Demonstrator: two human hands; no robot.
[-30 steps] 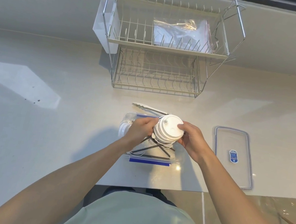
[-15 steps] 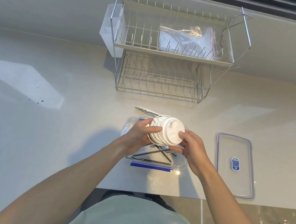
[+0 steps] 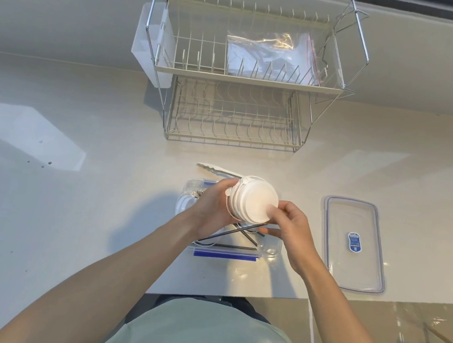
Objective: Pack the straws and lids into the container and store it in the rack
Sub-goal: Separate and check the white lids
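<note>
Stack of white cup lids gripped sideways above open clear container, left hand wrapped around, right hand fingertips pinching rim, likely squaring it to fit. Black straws already inside.

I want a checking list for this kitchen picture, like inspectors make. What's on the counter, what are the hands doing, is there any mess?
Surface: pale countertop, a few dark specks at the left.
Job's things: stack of white lids held above the clear container; black straws lie inside it; container cover lies flat to the right, off the box; two-tier wire rack at the back.
Clutter: tongs behind the container; plastic bag on the rack's top tier.
Grippers: left hand grips the stack's side; right hand touches its front lid.
Cables: nothing seen.
Surroundings: plain wall behind; floor beyond the counter's near edge.
</note>
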